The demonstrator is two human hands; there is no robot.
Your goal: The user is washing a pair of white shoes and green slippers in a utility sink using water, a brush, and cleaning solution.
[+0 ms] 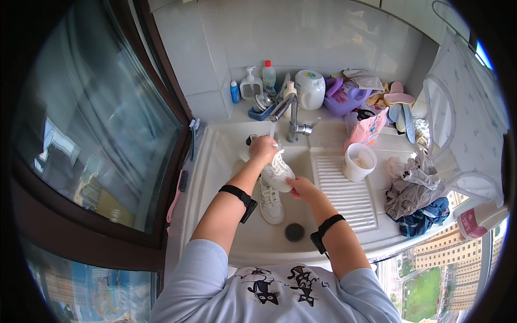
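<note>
A white lace-up sneaker point(278, 173) is held over the sink basin point(226, 194), tilted, between my two hands. My left hand point(263, 149) grips it near the heel and opening, right below the tap spout, where water runs down. With its fingers on the toe, my right hand point(301, 187) supports the other end. Beneath it a second white sneaker point(271, 204) lies in the basin, partly covered by the first. The chrome faucet point(294, 121) stands behind my hands. Part of the held shoe's heel is hidden by my left hand.
A ribbed washboard point(343, 194) adjoins the basin on the right, with a white plastic tub point(358, 162) near its top. Crumpled clothes point(416, 194) lie farther right. Detergent jugs point(310, 91) and bottles line the back wall. A pink-handled brush point(177, 194) rests along the left edge.
</note>
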